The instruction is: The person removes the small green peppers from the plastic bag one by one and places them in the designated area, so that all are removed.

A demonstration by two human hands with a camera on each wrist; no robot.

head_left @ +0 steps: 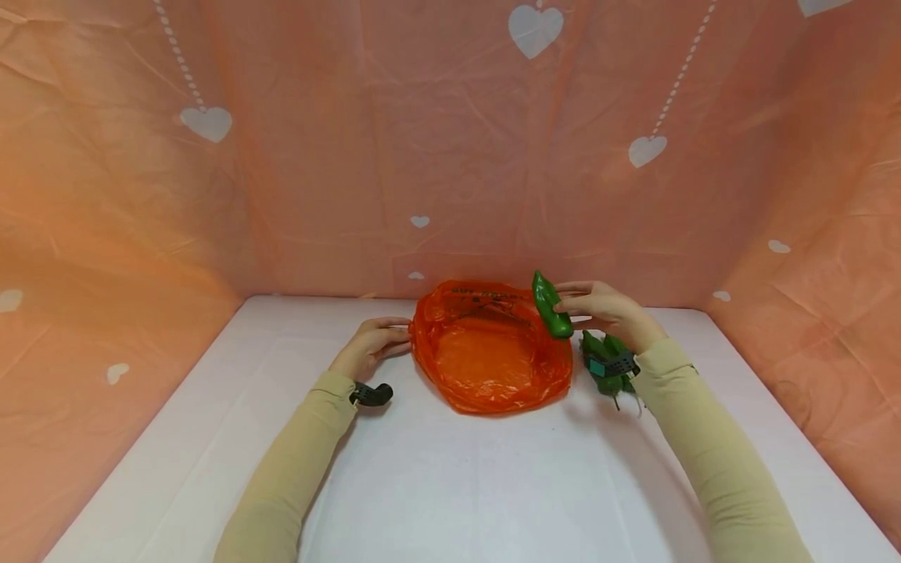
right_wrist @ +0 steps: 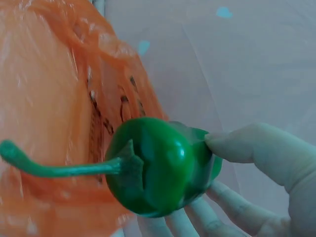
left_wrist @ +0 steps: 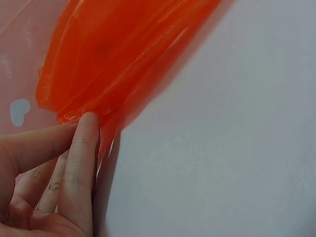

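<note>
An orange plastic bag (head_left: 486, 356) lies with its mouth spread wide on the white table. My left hand (head_left: 373, 344) pinches the bag's left edge between thumb and fingers, as the left wrist view shows up close. In my right hand (head_left: 598, 305) is a green pepper (head_left: 551, 305), held between thumb and fingers over the bag's right rim. The right wrist view shows the pepper's glossy body and its curved stem (right_wrist: 64, 169) pointing toward the bag. Dark print (head_left: 489, 297) marks the bag's far inner wall.
Beside the bag, partly hidden under my right wrist, lie several dark green leaf-like things (head_left: 608, 383) with thin stems. An orange cloth (head_left: 450, 156) with white hearts hangs behind the table (head_left: 457, 485) and along both sides.
</note>
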